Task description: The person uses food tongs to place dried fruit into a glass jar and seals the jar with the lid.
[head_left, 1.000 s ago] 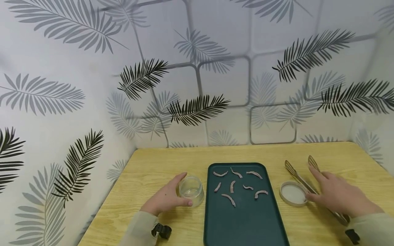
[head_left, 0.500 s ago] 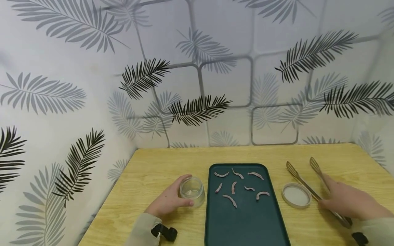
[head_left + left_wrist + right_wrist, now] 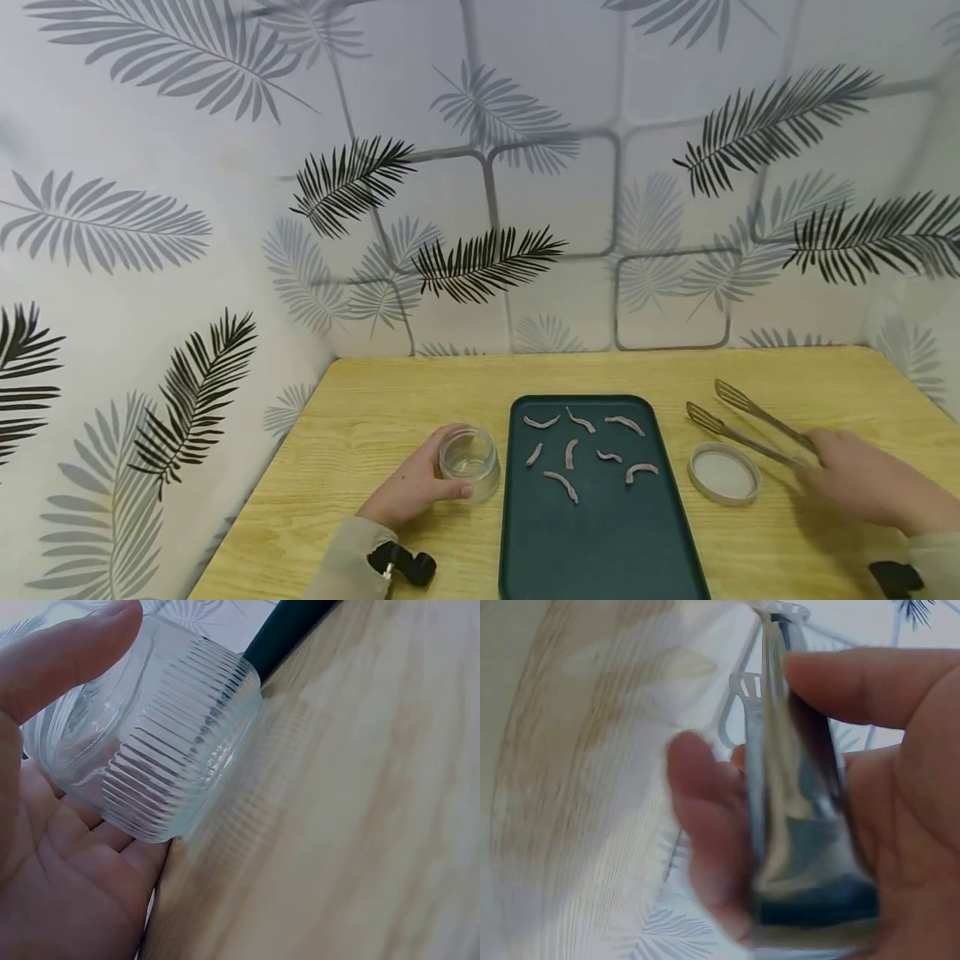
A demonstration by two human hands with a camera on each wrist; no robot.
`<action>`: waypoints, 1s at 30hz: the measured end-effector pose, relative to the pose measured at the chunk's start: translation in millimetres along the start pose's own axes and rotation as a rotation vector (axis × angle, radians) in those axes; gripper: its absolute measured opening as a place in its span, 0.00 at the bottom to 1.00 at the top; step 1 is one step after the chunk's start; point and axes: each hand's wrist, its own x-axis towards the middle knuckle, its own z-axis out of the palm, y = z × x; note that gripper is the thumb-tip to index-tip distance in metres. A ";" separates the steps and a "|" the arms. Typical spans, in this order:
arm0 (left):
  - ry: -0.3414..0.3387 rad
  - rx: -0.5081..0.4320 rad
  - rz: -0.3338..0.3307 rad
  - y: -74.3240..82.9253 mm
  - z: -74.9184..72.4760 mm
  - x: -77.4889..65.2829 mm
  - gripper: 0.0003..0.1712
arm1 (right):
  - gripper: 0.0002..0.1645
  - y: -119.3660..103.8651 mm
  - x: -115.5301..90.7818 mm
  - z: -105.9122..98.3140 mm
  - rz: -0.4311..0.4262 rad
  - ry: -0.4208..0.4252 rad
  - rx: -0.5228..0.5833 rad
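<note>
My left hand (image 3: 408, 483) is around a clear ribbed glass jar (image 3: 172, 742), which stands on the table left of the tray. The thumb lies along the jar's near side and the fingers reach behind it. My right hand (image 3: 873, 479) grips metal tongs (image 3: 810, 847) between thumb and fingers. The tongs' two slotted tips (image 3: 733, 395) point away to the left, spread apart, above the table beyond the round lid (image 3: 724, 473). On the dark green tray (image 3: 600, 550) lie several thin, pale pinkish curved strips (image 3: 561, 486), spread over its far half.
The round, pale-rimmed lid rests just right of the tray, near the right hand. A light wooden table (image 3: 405, 387) runs back to a leaf-patterned wall covering (image 3: 540, 200), which also closes off the left side. Black camera straps (image 3: 401, 563) sit on both wrists.
The right hand has closed round the tongs and lifted them off the table, swinging their tips left. The left hand stays at the jar, and the strips have not moved.
</note>
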 end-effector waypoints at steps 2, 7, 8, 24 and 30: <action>0.002 -0.013 0.002 -1.6 0.2 -0.3 0.53 | 0.33 -3.8 1.0 -2.3 -0.029 0.008 0.003; -0.003 -0.048 0.008 -4.9 0.5 -0.9 0.52 | 0.42 -23.1 -1.3 -2.5 -0.075 0.054 -0.001; -0.005 -0.055 0.011 -5.0 0.6 -0.8 0.52 | 0.43 -28.0 -2.1 -1.4 -0.090 0.067 0.004; -0.004 -0.068 0.015 -1.8 0.7 -0.1 0.54 | 0.28 -77.1 8.4 9.7 -0.216 0.149 -0.141; -0.009 -0.075 0.010 -0.4 1.8 -1.7 0.54 | 0.26 -80.1 8.3 15.7 -0.238 0.209 -0.165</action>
